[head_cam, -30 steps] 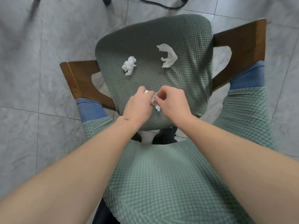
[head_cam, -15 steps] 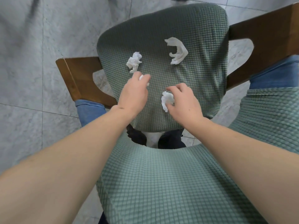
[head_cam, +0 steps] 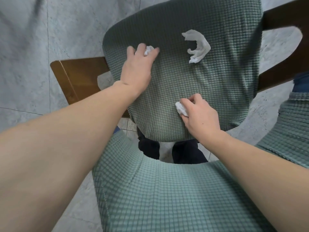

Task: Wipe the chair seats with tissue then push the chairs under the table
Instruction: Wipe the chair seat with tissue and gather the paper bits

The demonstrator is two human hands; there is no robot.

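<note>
White crumpled tissue (head_cam: 181, 108) sits pinched in the right hand (head_cam: 199, 114), fingers curled round it and pressed low on the green waffle-knit chair seat (head_cam: 192, 84), likely ready to wipe. Farther up, the left hand (head_cam: 137, 69) closes its fingertips over a second tissue wad (head_cam: 148, 49), probably gathering it. A third, looser tissue piece (head_cam: 198, 46) lies apart near the wooden chair frame (head_cam: 78, 77)

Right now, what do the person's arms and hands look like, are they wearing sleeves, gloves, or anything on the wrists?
Both forearms are bare, with no sleeves reaching into view. The left hand and the right hand wear no gloves, and no rings, watch or bracelet show on the fingers or wrists. A few small dark marks dot the back of the right hand and its forearm. Nothing else is worn on either arm.
</note>
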